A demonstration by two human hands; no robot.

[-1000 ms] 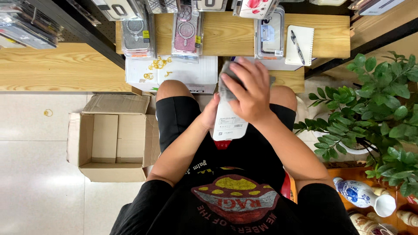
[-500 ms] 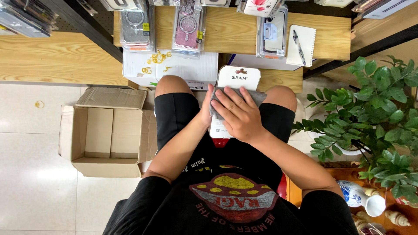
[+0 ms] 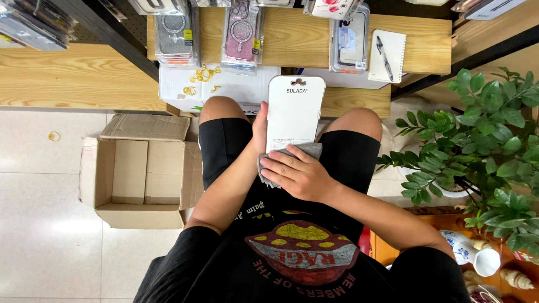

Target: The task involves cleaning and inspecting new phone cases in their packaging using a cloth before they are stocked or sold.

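Pale floor tiles and light wooden shelving frame the seated person, whose knees in black shorts [image 3: 236,146] point toward a low wooden shelf [image 3: 292,33] beyond the hands. Hanging and stacked phone cases [image 3: 240,33] in clear packaging line that shelf, and a notepad with a pen [image 3: 387,55] lies at its far right end. To the left of the hands an open cardboard box [image 3: 140,177] sits on the floor; to the right a leafy green potted plant [image 3: 483,140] spreads out, with a blue-and-white ceramic jug [image 3: 471,252] near the right elbow.

Over the lap, between the knees, a white phone-case retail package [image 3: 295,109] stands upright with its hang-hole end pointing away from the body. It looks light, flat and fairly stiff, a smooth glossy card or plastic sleeve that could slip under a loose pinch and crease if bent. Its long side edges seem the safest place to hold it, away from the thin hang tab.

The left hand [image 3: 260,126] is curled against the package's left edge, thumb along the side, gripping it from behind; most fingers are hidden. The right hand [image 3: 297,174] lies palm down with fingers spread and slightly bent, pressing a grey cloth [image 3: 309,150] onto the package's lower end. Both forearms angle inward from the torso, elbows out, wrists roughly level above the thighs.
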